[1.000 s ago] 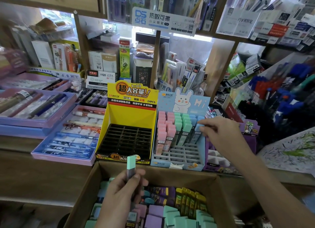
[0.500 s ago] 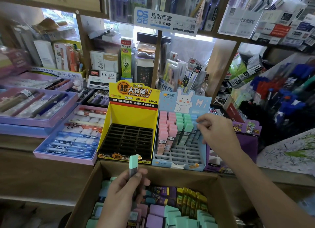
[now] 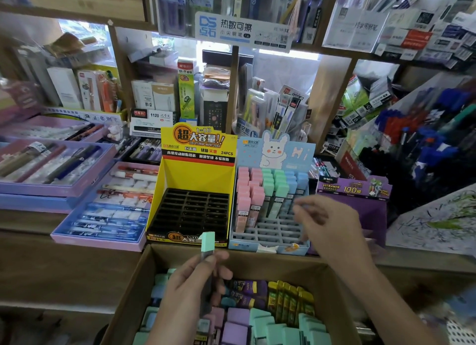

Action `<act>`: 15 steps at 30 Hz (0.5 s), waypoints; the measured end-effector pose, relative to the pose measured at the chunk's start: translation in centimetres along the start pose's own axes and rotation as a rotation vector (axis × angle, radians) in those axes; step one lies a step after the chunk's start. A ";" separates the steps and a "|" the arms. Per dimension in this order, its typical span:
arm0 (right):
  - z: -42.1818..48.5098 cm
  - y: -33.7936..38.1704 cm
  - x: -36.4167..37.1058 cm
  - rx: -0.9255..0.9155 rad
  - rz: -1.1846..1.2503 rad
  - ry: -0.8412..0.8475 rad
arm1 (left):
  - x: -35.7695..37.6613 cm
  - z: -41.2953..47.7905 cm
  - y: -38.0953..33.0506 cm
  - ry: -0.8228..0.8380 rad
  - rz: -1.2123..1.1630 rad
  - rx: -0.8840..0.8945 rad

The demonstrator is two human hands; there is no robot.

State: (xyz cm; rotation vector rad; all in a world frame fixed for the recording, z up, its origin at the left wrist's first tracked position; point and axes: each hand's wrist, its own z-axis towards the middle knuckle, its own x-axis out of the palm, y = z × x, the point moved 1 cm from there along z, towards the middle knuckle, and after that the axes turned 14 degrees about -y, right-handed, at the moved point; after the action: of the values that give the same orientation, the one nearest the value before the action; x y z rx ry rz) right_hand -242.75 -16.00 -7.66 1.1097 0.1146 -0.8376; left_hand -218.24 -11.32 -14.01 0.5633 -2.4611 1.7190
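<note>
My left hand (image 3: 190,288) grips a slim lead case with a mint-green cap (image 3: 208,241) and holds it upright over the cardboard box (image 3: 128,293). My right hand (image 3: 327,223) hovers in front of the blue bunny display box (image 3: 268,244), fingers loosely bent, blurred, with nothing seen in them. That display holds rows of pink (image 3: 247,195), green and blue cases at its back; its front slots are bare. The cardboard box is packed with green, purple and yellow-green cases.
A yellow display box (image 3: 195,174) with a bare black slot grid stands left of the blue one. A purple display box (image 3: 355,190) is to the right. Pen trays (image 3: 103,215) lie at the left. Crowded stationery shelves rise behind.
My right hand has pulled back and down from the blue cases at the display's back right. My left hand has kept the green-capped case nearly still.
</note>
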 end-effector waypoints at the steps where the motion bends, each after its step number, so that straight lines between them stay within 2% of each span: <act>1: -1.1 -0.1 0.0 0.023 0.009 0.040 | 0.1 0.0 -0.2 0.005 0.003 0.002; 5: -5.0 -1.9 0.7 0.202 0.031 0.232 | 0.7 0.3 -0.6 0.001 0.025 -0.007; 9: -7.5 -4.8 2.3 0.293 -0.135 0.481 | 1.5 1.7 -0.1 -0.030 0.056 -0.103; 12: -7.8 -6.7 2.8 0.323 -0.282 0.629 | 1.5 1.5 -0.5 -0.013 0.133 0.031; 15: -7.7 -7.5 2.8 0.357 -0.330 0.679 | 1.5 0.7 -1.6 0.048 0.186 0.189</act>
State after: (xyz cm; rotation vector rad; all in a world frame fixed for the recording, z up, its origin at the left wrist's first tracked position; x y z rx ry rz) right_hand -243.25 -12.49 -18.22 1.7136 0.7534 -0.7530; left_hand -219.02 -12.79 -12.43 0.3102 -2.4006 2.0245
